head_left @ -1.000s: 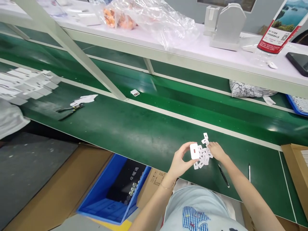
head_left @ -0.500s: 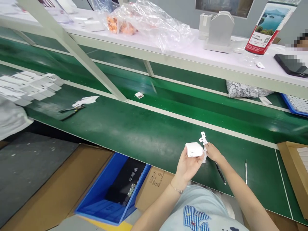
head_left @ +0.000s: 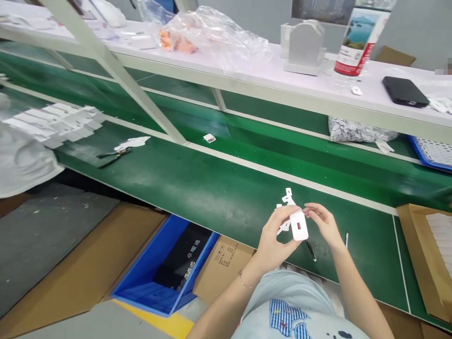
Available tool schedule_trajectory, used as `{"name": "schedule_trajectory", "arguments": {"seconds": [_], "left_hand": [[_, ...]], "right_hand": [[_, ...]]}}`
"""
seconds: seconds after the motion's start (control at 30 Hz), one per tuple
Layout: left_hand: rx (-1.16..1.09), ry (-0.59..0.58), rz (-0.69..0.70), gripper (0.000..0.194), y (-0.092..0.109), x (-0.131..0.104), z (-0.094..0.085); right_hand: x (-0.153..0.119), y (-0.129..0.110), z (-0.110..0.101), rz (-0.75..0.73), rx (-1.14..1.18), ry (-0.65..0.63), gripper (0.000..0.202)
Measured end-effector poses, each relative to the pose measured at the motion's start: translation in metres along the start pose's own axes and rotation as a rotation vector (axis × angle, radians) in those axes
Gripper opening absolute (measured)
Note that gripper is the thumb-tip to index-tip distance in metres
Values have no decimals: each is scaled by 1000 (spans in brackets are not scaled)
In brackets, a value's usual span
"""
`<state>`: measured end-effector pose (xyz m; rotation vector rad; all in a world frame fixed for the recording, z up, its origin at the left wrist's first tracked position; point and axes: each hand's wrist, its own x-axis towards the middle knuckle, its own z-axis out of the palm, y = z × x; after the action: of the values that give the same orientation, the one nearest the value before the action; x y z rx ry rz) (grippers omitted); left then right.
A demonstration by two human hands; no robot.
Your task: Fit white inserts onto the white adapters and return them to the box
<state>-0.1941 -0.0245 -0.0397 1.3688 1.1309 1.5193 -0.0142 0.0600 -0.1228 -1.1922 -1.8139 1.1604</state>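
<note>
A white block with a small red-lined slot, probably a charger (head_left: 299,227), is gripped by my left hand (head_left: 277,235) between thumb and fingers. My right hand (head_left: 323,223) is at the block's upper right edge, thumb and index fingertips near each other; whether something small is between them cannot be made out. Behind the block, small white slotted pieces (head_left: 288,193) lie on the green bench, partly hidden by my left hand. A black pen-like tool (head_left: 311,250) lies just below the block, and a thinner pen (head_left: 346,238) farther right.
A cardboard box (head_left: 420,263) stands at the right. Pliers (head_left: 113,157) and white sheets (head_left: 58,123) lie at the left, near a person's pale sleeve (head_left: 28,160). Above runs a shelf (head_left: 247,77) with a bottle (head_left: 360,42). A blue bin (head_left: 141,292) sits below the bench edge.
My left hand has turned the white block so its slotted face shows. My right hand has left the small white pieces and come up to the block. The view has shifted slightly.
</note>
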Motion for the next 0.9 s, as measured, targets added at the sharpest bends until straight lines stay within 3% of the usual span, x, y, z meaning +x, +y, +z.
{"name": "schedule_trajectory", "arguments": {"seconds": [0.13, 0.27, 0.5, 0.67, 0.77, 0.83, 0.9], "left_hand": [[25, -109, 69, 56, 5, 5, 36], [-40, -254, 123, 63, 16, 12, 82], [-134, -465, 239, 65, 29, 19, 176], [-236, -535, 214, 51, 34, 15, 240], [-302, -567, 82, 31, 29, 10, 271], [-379, -575, -161, 25, 24, 8, 290], [-473, -573, -458, 34, 18, 7, 306]], "right_hand": [[-49, -21, -52, 43, 204, 188, 27], [-106, -16, -92, 168, 314, 382, 25], [-205, 18, -135, 299, 342, 656, 27], [-242, 20, -167, 274, 247, 773, 24], [-248, 12, -187, 223, 197, 832, 20], [-248, 8, -198, 179, 154, 835, 19], [-246, 8, -206, 134, 111, 807, 19]]}}
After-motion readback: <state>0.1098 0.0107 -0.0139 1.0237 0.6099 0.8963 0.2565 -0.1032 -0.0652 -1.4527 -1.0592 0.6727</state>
